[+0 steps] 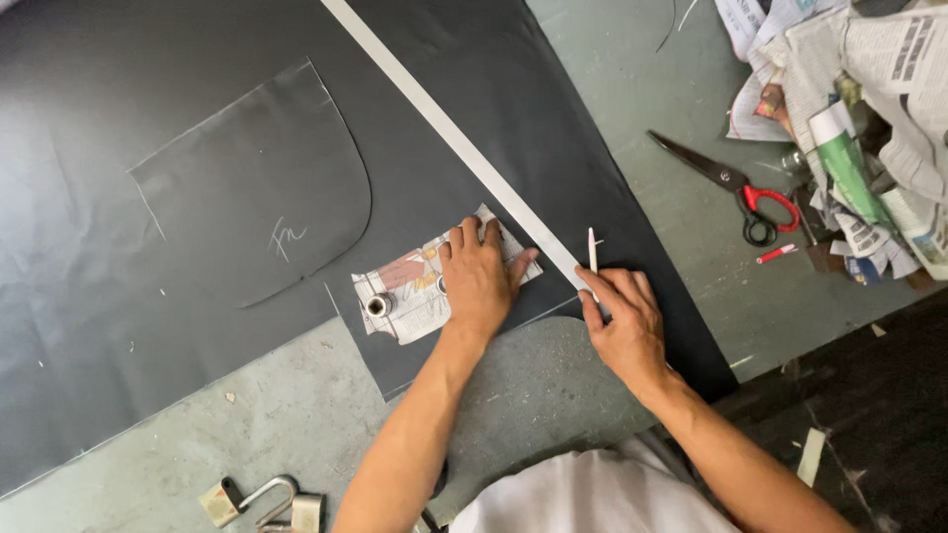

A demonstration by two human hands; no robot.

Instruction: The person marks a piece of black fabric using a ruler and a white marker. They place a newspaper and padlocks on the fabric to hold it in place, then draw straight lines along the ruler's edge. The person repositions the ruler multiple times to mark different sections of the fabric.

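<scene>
A large sheet of black material [99, 326] covers the grey-green table. My left hand [478, 280] presses flat on a printed paper pattern piece [415, 296] lying on the black sheet, with a small metal cylinder weight [378, 305] on the paper's left end. My right hand [624, 326] holds a thin white marking pen [592, 249] upright at the near end of a long pale straight ruler [444, 128] that runs diagonally across the sheet. A cut black piece with a rounded corner and chalk marks [257, 188] lies at the left.
Red-handled scissors [731, 183] lie on the table [642, 89] at the right, beside a heap of crumpled newspaper [859, 118] and a small red-and-white stick [776, 254]. Two padlocks [262, 501] rest near the front edge. The table's right edge drops to a dark floor [869, 395].
</scene>
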